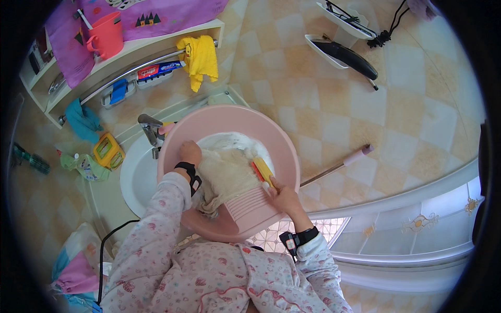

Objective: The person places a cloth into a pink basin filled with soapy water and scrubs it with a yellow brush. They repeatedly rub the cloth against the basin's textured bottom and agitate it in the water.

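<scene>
Sink: the white sink (136, 180) is partly covered by the left side of the pink basin (240, 116).
Tap: the metal tap (151, 128) is seen just beyond the basin's upper left rim; no running water can be made out.
Left hand: the left hand (191, 152) is held inside the basin, near its left wall, at the cloth's edge; its fingers look curled, but whether cloth is gripped cannot be told.
Cloth: the pale cloth (224, 172) is bunched in the middle of the basin, its lower part laid against the ridges; it looks soaked, so wetting is judged done.
Suds: white suds (235, 141) are spread along the basin's far inner side; soaping seems done, while rinsing and wringing seem left.
Ridges: the washboard ridges (251, 208) are set in the basin's near right side, partly bared.
Brush: the yellow brush (264, 171) is held over the basin's right half, red bristles turned toward the cloth; scrubbing appears to be midway, though contact is unclear.
Right hand: the brush's near end is gripped by the closed fingers of the right hand (285, 199), at the basin's right rim.
</scene>
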The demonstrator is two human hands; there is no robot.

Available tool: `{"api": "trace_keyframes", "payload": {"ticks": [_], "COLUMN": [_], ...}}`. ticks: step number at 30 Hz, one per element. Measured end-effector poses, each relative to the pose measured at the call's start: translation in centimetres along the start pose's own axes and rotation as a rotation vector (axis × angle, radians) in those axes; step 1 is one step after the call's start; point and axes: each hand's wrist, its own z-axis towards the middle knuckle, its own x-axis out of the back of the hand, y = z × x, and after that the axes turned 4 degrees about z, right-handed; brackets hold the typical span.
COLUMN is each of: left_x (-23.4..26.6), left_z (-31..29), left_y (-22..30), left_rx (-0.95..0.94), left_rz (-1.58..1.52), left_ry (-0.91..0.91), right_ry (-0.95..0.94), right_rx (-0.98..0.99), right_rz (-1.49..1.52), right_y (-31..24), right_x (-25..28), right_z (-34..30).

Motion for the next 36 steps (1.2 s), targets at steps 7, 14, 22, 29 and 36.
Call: {"api": "trace_keyframes", "payload": {"ticks": [7,14,22,29,36], "left_x": [7.3,9.7,9.9,9.6,10.3], "left_z": [-7.2,-12.0,-12.6,-12.4,-12.4], "left_y": [7.5,8.8,7.8,8.1,7.8], "left_rx": [-0.620,-0.612,-0.693,-0.650,-0.623], "left_rz": [-0.528,-0.513,-0.413,-0.463,-0.437], "left_ry": [-0.618,-0.614,-0.681,-0.761,-0.761], "right_ry": [-0.261,-0.316,-0.105,-0.395,-0.271], "right_rx": [0.053,0.232,0.284,0.309,0.370], "right_rz": [-0.191,-0.408,-0.511,-0.609,-0.603], "right_y": [-3.1,-4.1,-6.8,-5.4,-8.8], "right_x": [-0.6,-1.7,-5.0,-2.1,-7.7], "right_z": [2.4,1.1,10.2,5.0,14.4]}}
